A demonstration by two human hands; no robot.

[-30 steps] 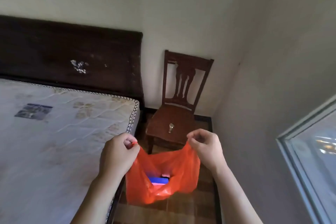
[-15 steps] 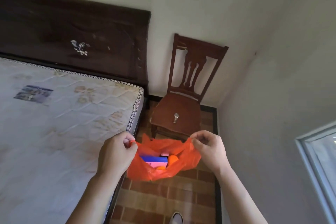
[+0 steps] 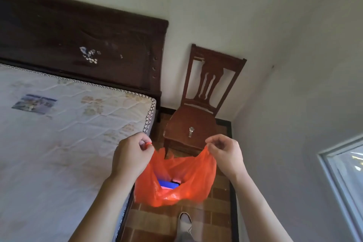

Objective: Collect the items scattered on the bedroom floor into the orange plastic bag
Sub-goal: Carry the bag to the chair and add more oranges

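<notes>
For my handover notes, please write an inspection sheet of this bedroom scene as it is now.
Surface: brown tiled floor; no loose items seen on the visible part.
Job's things: orange plastic bag held open, blue item and pink item inside.
Clutter: wristwatch on the wooden chair seat.
Hands: left hand and right hand each pinch a bag handle.
Cables: nothing seen.
Surroundings: bare mattress, dark headboard, window, a shoe.

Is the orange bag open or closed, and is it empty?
Open and not empty. The left hand and right hand pull the orange plastic bag apart; a blue flat item shows inside.
</notes>
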